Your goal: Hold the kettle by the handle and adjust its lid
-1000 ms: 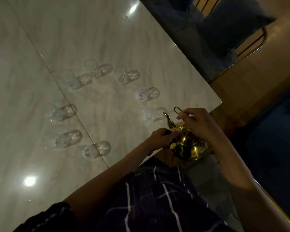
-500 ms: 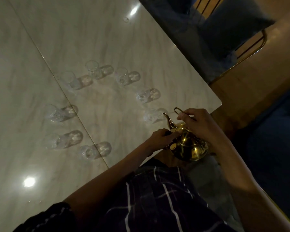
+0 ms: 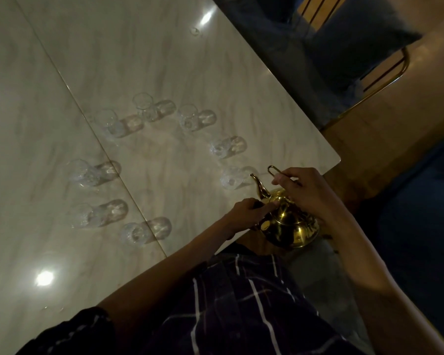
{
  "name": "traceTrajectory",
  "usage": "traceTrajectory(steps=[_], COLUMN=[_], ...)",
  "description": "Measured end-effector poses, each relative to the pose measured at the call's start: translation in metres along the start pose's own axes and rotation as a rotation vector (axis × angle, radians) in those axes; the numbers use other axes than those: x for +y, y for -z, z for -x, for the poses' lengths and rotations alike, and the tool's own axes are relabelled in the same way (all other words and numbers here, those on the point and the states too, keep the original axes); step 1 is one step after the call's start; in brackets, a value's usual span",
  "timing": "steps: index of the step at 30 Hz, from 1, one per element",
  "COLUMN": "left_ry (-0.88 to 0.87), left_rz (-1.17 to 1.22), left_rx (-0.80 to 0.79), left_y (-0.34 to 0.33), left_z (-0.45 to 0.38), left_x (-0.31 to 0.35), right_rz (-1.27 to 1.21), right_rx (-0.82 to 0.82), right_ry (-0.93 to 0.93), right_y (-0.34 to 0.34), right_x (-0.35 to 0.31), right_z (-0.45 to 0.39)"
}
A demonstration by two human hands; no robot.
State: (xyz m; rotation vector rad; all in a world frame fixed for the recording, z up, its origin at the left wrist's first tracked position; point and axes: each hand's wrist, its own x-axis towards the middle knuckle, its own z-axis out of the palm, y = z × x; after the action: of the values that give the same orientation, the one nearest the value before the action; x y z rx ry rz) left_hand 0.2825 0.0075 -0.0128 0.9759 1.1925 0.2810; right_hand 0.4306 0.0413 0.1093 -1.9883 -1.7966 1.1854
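A shiny gold teapot (image 3: pixel 289 225) hangs just off the near edge of the marble table (image 3: pixel 164 60), its spout pointing up toward the glasses. My right hand (image 3: pixel 310 193) grips its thin wire handle from above. My left hand (image 3: pixel 249 213) rests against the teapot's lid and shoulder, index finger stretched onto the lid, holding a small dark thing I cannot make out. The closest clear glass (image 3: pixel 232 178) stands just beyond the spout.
Several small clear glasses stand in a ring on the table, among them one at the far side (image 3: pixel 144 106) and one near the front (image 3: pixel 135 233). A chair with a gold frame (image 3: pixel 385 80) stands beyond the table's right corner. Wooden floor lies to the right.
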Motion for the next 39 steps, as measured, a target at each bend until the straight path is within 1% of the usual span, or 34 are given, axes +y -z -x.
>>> traceTrajectory(steps=[17, 39], left_ry=[0.028, 0.006], left_rz=[0.022, 0.014], left_rx=[0.005, 0.011], left_y=[-0.0006, -0.0021], left_z=[0.0017, 0.0064], left_x=[0.0001, 0.0039], right_rz=[-0.004, 0.005], right_rx=[-0.003, 0.000], right_ry=[0.017, 0.032], right_y=[-0.0017, 0.0006], right_x=[0.0001, 0.0013], right_z=[-0.0007, 0.0013])
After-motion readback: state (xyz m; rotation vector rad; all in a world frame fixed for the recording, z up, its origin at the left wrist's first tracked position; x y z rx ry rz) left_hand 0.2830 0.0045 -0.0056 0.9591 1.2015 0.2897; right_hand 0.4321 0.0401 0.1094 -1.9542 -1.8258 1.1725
